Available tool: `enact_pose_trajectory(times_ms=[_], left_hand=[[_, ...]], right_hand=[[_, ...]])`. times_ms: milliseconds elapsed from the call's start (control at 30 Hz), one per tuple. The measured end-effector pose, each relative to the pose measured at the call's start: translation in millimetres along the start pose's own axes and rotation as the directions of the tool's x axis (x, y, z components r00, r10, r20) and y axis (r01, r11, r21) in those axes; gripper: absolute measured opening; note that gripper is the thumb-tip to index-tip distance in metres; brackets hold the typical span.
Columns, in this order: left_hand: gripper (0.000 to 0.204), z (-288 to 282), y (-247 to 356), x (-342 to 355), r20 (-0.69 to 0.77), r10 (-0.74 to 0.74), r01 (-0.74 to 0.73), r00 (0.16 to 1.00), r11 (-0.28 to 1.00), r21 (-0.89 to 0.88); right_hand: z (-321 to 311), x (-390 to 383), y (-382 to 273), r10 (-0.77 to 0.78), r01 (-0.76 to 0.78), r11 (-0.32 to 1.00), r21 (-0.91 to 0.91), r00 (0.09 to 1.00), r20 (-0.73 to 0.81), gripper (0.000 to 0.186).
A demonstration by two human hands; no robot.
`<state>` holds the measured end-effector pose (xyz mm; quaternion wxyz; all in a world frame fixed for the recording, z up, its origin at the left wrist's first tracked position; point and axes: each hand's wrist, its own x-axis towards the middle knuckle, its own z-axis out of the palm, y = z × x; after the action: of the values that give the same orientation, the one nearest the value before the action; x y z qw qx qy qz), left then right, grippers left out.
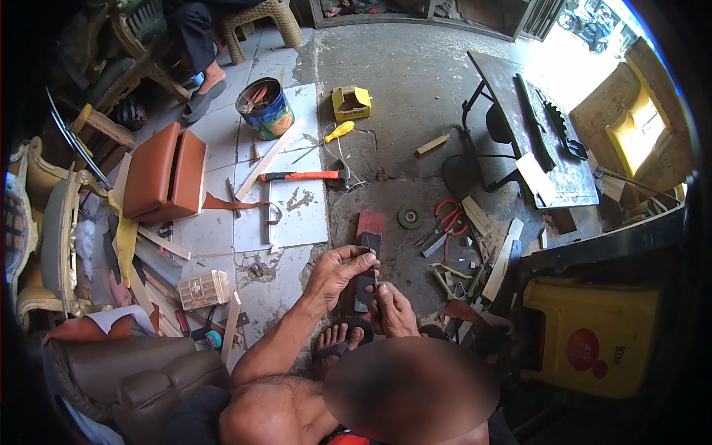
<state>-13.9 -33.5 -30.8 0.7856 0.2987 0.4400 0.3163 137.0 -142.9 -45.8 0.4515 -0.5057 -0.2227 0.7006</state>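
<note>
My left hand [337, 277] pinches the upper end of a thin dark object [377, 274] that I cannot clearly make out. Just below it, my right hand [394, 311] is closed on the lower part of the same object. Both hands are over a dark flat strip [363, 292], which lies on a dull red board [371, 221] on the floor between my sandalled feet [331, 343]. To the right of the board are a roll of green tape [411, 217], red-handled scissors [449, 213] and other small tools.
An orange-handled hammer [300, 176], yellow screwdriver [339, 131], paint can [261, 115] and yellow box [351, 104] lie ahead. Brown cushions [159, 170] and wood offcuts are left. A dark table [572, 185] and yellow plastic stool [623, 311] are right. Another person's leg [185, 37] shows upper left.
</note>
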Motion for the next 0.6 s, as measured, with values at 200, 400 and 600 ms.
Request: enact_pose_trajectory(times_ms=[200, 400, 600], left_hand=[[0.029, 1.0, 2.8, -1.7, -0.006, 0.005, -0.005, 1.000, 1.000, 0.010], [0.027, 1.0, 1.2, -1.0, -0.022, 0.024, -0.024, 0.999, 0.999, 0.030], [0.026, -1.8, -2.1, -0.5, -0.039, 0.034, -0.032, 0.999, 0.999, 0.030]], right_hand=[[3.8, -0.2, -1.1, -0.022, 0.020, 0.996, -0.082, 0.999, -0.030, 0.042], [3.4, 0.1, 0.7, -0.030, 0.027, 0.995, -0.097, 0.999, -0.032, 0.042], [5.4, 0.8, -0.7, -0.012, 0.008, 0.995, -0.100, 0.999, -0.040, 0.041]])
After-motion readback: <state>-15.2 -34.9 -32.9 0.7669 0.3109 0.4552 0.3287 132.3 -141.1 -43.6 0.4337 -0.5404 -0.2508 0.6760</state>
